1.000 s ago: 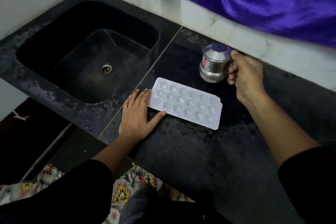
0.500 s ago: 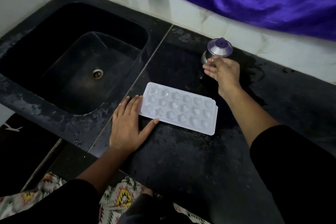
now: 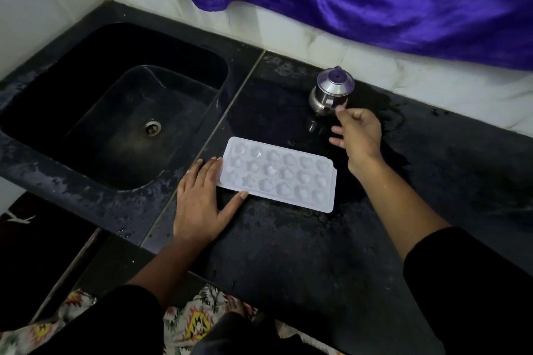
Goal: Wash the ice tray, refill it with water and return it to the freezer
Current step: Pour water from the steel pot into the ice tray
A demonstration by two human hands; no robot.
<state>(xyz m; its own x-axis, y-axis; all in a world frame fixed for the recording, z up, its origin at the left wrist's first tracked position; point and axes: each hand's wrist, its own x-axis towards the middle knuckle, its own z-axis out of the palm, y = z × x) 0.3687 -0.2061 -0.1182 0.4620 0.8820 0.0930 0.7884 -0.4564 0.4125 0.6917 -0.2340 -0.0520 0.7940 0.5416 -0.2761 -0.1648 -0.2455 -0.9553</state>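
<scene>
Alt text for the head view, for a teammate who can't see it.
A white ice tray lies flat on the wet black counter beside the sink, the left hand resting against its left end. The right hand hovers open, holding nothing, just short of a lidded steel jug near the wall.

- One view only: worn on the head, above the worktop's (image 3: 288,253) front edge, tilted steeply down, facing the back wall (image 3: 288,34).
- Close in, wide-angle; ice tray (image 3: 277,179) mid-view, sink (image 3: 72,181) at the left.
</scene>
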